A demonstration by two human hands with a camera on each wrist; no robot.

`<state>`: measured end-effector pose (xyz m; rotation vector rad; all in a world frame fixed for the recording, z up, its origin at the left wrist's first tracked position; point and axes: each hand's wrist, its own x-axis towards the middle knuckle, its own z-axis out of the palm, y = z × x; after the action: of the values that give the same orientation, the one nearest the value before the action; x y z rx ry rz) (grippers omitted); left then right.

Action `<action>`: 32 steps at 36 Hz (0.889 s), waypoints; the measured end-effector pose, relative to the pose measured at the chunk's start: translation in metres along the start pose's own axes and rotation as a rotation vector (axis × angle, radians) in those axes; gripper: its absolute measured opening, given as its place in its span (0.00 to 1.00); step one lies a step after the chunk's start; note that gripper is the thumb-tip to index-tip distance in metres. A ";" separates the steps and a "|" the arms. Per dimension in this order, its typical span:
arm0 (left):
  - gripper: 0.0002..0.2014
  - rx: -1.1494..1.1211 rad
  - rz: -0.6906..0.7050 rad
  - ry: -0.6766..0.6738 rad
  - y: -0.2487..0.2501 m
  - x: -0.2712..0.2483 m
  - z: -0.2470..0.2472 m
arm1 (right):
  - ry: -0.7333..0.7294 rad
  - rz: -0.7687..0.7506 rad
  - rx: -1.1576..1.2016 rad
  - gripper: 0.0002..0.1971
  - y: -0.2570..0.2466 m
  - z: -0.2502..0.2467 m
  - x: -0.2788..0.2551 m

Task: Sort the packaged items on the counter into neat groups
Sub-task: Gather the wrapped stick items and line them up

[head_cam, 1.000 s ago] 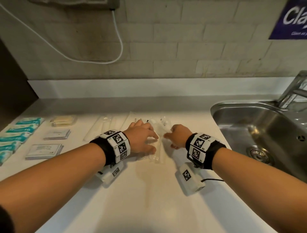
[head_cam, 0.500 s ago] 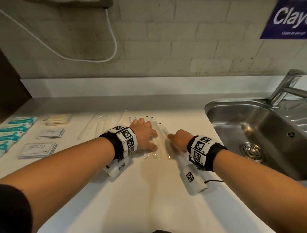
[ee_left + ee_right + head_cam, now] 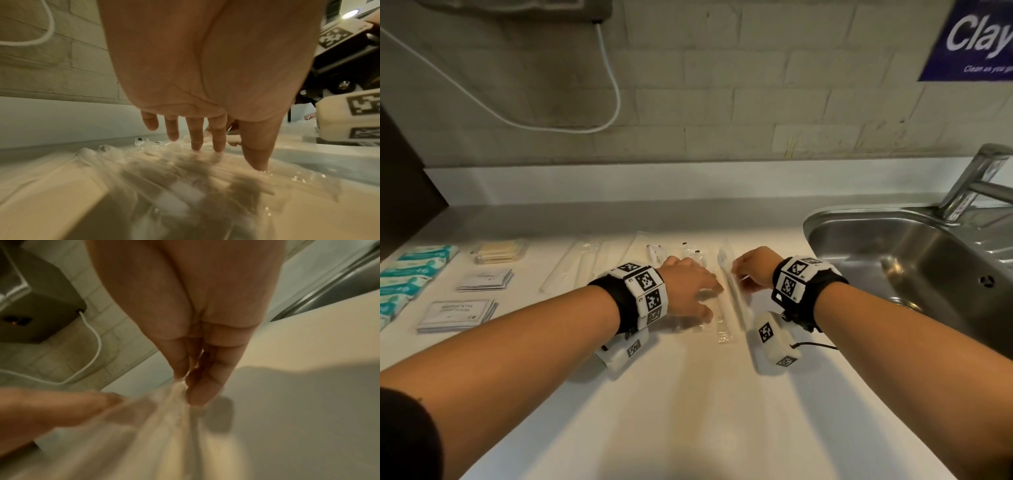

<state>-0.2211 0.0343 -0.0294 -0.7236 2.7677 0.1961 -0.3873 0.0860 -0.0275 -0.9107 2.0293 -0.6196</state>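
Observation:
Several long clear plastic packets (image 3: 722, 308) lie side by side on the white counter (image 3: 688, 411) in the middle. My left hand (image 3: 688, 291) lies flat on them; in the left wrist view its straight fingers (image 3: 195, 138) and thumb press the crinkled packets (image 3: 185, 186) down. My right hand (image 3: 750, 270) is just right of it. In the right wrist view its thumb and fingers (image 3: 197, 382) pinch the edge of one clear packet (image 3: 168, 418), which looks blurred. The rightmost packet (image 3: 732, 287) runs under that hand.
More clear packets (image 3: 571, 267) lie left of my hands. Further left are white card packets (image 3: 457, 313), a second stack (image 3: 486, 279), a tan pack (image 3: 500, 251) and teal wipe packs (image 3: 410, 270). A steel sink (image 3: 914, 260) with a tap (image 3: 976, 178) borders the right.
The right hand has drawn one clear packet a little to the right, away from the pile under the left hand. The left hand stays pressed on the packets.

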 end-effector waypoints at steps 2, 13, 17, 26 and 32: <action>0.30 -0.020 -0.007 -0.013 -0.003 0.000 0.002 | 0.021 -0.027 -0.058 0.06 0.004 0.000 0.002; 0.31 -0.101 -0.043 -0.058 -0.004 0.004 0.007 | 0.118 -0.069 -0.312 0.18 0.009 0.014 0.002; 0.33 -0.136 -0.017 -0.027 -0.006 -0.002 0.005 | 0.138 -0.086 -0.305 0.21 0.009 0.020 0.001; 0.22 -0.394 -0.185 0.285 -0.079 -0.050 -0.038 | 0.178 -0.381 -0.447 0.27 -0.036 0.040 -0.023; 0.17 -0.318 -0.457 0.268 -0.145 -0.094 -0.034 | -0.049 -0.608 -0.758 0.27 -0.078 0.094 -0.048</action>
<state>-0.0777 -0.0546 0.0220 -1.5386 2.7425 0.4795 -0.2599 0.0652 -0.0030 -2.0044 1.9427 -0.0958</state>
